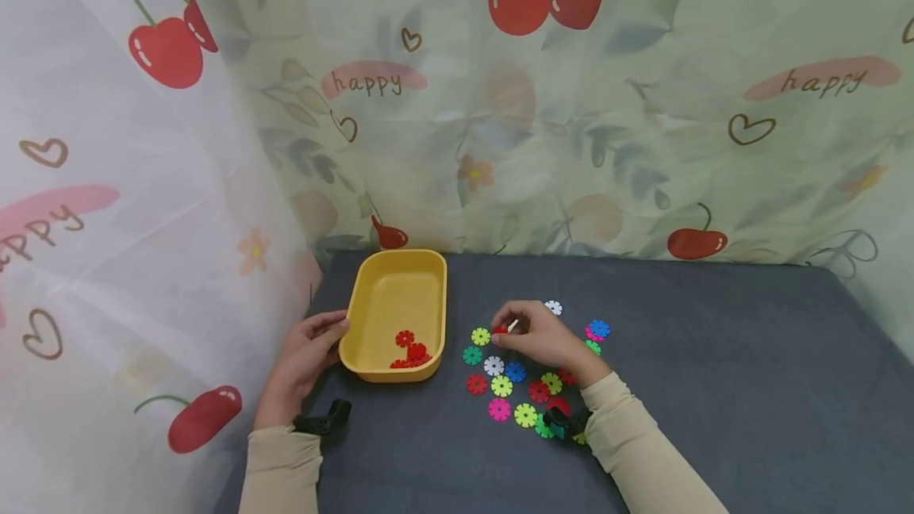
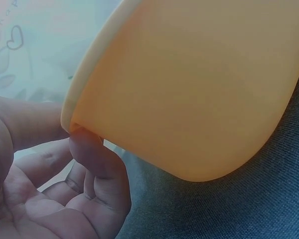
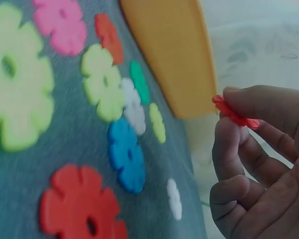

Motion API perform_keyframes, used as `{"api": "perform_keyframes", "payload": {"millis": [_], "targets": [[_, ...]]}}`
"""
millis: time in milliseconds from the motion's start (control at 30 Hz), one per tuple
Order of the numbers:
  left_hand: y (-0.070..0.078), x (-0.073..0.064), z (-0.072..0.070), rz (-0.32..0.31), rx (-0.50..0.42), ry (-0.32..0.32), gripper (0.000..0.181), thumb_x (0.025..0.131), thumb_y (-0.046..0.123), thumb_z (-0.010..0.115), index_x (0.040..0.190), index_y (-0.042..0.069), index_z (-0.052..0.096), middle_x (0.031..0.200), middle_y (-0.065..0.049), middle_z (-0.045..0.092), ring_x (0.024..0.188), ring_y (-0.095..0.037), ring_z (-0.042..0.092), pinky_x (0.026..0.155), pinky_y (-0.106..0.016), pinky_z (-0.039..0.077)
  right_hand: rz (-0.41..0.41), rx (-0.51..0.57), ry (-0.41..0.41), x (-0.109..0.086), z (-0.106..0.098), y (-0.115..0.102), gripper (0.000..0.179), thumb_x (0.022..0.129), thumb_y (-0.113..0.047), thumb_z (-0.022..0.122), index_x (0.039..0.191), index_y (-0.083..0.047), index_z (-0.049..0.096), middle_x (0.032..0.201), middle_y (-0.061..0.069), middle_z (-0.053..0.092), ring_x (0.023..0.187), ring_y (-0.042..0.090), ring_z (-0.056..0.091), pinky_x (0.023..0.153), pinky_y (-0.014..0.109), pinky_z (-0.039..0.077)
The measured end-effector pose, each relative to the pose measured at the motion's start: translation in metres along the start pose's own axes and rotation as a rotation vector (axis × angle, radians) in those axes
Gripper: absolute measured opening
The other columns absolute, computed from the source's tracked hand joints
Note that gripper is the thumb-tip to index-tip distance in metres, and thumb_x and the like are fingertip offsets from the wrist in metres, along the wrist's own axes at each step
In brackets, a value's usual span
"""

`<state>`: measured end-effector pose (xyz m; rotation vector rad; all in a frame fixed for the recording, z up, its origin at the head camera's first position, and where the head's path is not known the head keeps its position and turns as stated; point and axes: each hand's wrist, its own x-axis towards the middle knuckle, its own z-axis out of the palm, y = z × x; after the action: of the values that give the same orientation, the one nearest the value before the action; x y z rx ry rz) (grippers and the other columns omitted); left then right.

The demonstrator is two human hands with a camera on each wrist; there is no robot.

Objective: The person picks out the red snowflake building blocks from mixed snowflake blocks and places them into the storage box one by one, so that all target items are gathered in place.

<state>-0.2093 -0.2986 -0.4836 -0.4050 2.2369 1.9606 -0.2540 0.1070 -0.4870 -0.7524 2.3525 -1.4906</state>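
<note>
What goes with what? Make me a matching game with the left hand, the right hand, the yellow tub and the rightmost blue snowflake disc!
Column one
1. Left hand
2. Right hand
3. Yellow tub
4. Rightmost blue snowflake disc

Column two
A. Has several red snowflake discs inside
B. Pinches one red snowflake disc
C. Partly covers a pink disc
D. Holds the edge of a container

Right pairs: 1-D, 2-B, 3-A, 4-C
</note>
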Motion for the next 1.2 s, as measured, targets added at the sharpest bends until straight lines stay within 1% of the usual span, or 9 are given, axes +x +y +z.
{"api": "perform_keyframes", "payload": {"millis": [300, 467, 600, 667, 767, 833, 1000, 1100, 1200], "targets": [[-0.002, -0.001, 0.0, 0.011, -0.003, -0.006, 0.051, 0.11, 0.026, 0.062, 0.154, 0.002, 0.052, 0.149, -0.021, 0.059, 0.115, -0.02, 0.07, 0.086, -0.027, 0.061, -0.026, 0.127, -0.003, 0.01, 0.017, -0.01, 0.021, 0.1, -0.013, 0.075, 0.115, 0.001, 0.072, 0.103, 0.013, 0.07, 0.086, 0.048, 0.073, 0.076, 0.048, 0.063], [-0.003, 0.0, 0.001, 0.011, -0.007, -0.009, 0.051, 0.11, 0.027, 0.062, 0.153, 0.002, 0.053, 0.148, -0.021, 0.06, 0.114, -0.02, 0.07, 0.086, -0.027, 0.061, -0.031, 0.14, -0.018, 0.016, 0.027, -0.023, 0.015, 0.1, -0.016, 0.076, 0.112, -0.009, 0.073, 0.103, 0.011, 0.07, 0.088, 0.049, 0.072, 0.077, 0.044, 0.063], [-0.003, 0.0, 0.001, 0.008, -0.012, -0.009, 0.05, 0.11, 0.027, 0.062, 0.152, 0.002, 0.053, 0.147, -0.021, 0.061, 0.114, -0.02, 0.07, 0.085, -0.027, 0.061, -0.069, 0.129, -0.033, 0.024, 0.037, -0.032, 0.019, 0.1, -0.017, 0.076, 0.114, -0.005, 0.073, 0.103, 0.011, 0.07, 0.086, 0.044, 0.072, 0.073, 0.038, 0.06], [-0.003, 0.0, 0.001, 0.008, -0.013, -0.01, 0.05, 0.11, 0.027, 0.062, 0.152, 0.002, 0.053, 0.147, -0.021, 0.061, 0.114, -0.02, 0.07, 0.085, -0.027, 0.061, -0.091, 0.139, -0.045, 0.027, 0.041, -0.037, 0.022, 0.1, -0.016, 0.075, 0.116, -0.001, 0.072, 0.103, 0.012, 0.07, 0.087, 0.046, 0.071, 0.075, 0.043, 0.061], [-0.003, 0.0, 0.0, 0.005, -0.013, -0.008, 0.05, 0.11, 0.027, 0.061, 0.152, 0.003, 0.054, 0.147, -0.02, 0.061, 0.114, -0.02, 0.07, 0.086, -0.027, 0.061, -0.102, 0.163, -0.061, 0.032, 0.048, -0.043, 0.022, 0.099, -0.013, 0.076, 0.118, -0.001, 0.071, 0.103, 0.014, 0.069, 0.089, 0.05, 0.071, 0.079, 0.048, 0.063], [-0.003, 0.0, -0.001, 0.008, -0.011, -0.012, 0.051, 0.11, 0.028, 0.062, 0.153, 0.003, 0.053, 0.149, -0.02, 0.06, 0.115, -0.02, 0.07, 0.086, -0.027, 0.061, -0.107, 0.157, -0.063, 0.036, 0.053, -0.046, 0.023, 0.099, -0.013, 0.077, 0.119, -0.004, 0.071, 0.104, 0.013, 0.069, 0.087, 0.045, 0.072, 0.08, 0.044, 0.064], [-0.003, 0.001, 0.0, 0.013, -0.007, -0.015, 0.054, 0.109, 0.031, 0.063, 0.154, 0.004, 0.053, 0.15, -0.02, 0.059, 0.114, -0.018, 0.07, 0.086, -0.026, 0.06, -0.123, 0.132, -0.059, 0.04, 0.061, -0.049, 0.031, 0.098, -0.011, 0.078, 0.127, -0.006, 0.069, 0.112, 0.015, 0.069, 0.083, 0.019, 0.071, 0.079, 0.026, 0.059], [-0.003, 0.001, 0.0, 0.012, -0.008, -0.009, 0.052, 0.109, 0.03, 0.063, 0.154, 0.004, 0.053, 0.15, -0.02, 0.059, 0.115, -0.019, 0.069, 0.086, -0.026, 0.061, -0.132, 0.147, -0.064, 0.04, 0.062, -0.049, 0.032, 0.098, -0.01, 0.077, 0.128, -0.004, 0.068, 0.116, 0.023, 0.069, 0.086, 0.016, 0.071, 0.083, 0.025, 0.059], [-0.003, 0.001, -0.001, 0.009, -0.007, -0.007, 0.052, 0.109, 0.03, 0.062, 0.154, 0.004, 0.053, 0.151, -0.021, 0.059, 0.116, -0.02, 0.069, 0.087, -0.026, 0.061, -0.123, 0.146, -0.052, 0.038, 0.061, -0.049, 0.029, 0.098, -0.01, 0.077, 0.125, -0.006, 0.07, 0.116, 0.024, 0.069, 0.088, 0.017, 0.071, 0.083, 0.025, 0.059]]}}
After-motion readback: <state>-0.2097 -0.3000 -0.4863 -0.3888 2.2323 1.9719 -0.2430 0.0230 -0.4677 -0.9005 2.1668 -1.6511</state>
